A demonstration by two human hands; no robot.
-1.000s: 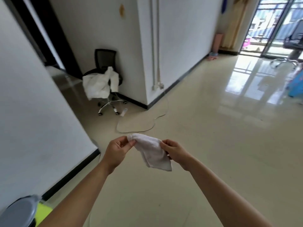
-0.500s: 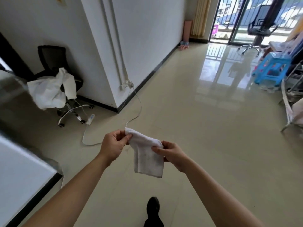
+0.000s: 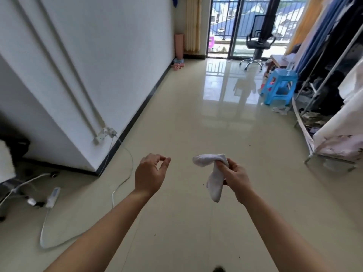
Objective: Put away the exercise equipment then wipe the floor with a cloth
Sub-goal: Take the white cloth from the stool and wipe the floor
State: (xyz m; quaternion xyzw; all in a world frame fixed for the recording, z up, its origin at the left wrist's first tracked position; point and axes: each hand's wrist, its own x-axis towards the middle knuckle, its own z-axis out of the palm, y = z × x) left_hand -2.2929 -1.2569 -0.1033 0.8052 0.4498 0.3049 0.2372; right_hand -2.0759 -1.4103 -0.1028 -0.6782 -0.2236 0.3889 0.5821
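Cloth (image 3: 214,176), white and bunched, is pinched in right hand (image 3: 234,176) between thumb and fingers: one end pokes out above the grip toward the left hand, the rest hangs limp below it, clear of the floor (image 3: 196,124). Left hand (image 3: 150,174) is apart from the grip, empty, fingers loosely curled with thumb and forefinger nearly meeting on nothing.

Risks, judged: the one-handed pinch looks light, so cloth could slip out on the way down; wiping with a wad this bunched would cover little floor. White cable (image 3: 125,154) lies on the floor off to the left of the grip and could snag a wide stroke.

Pose: both forearms reach forward, hands level, right palm turned inward, left hand showing its back.
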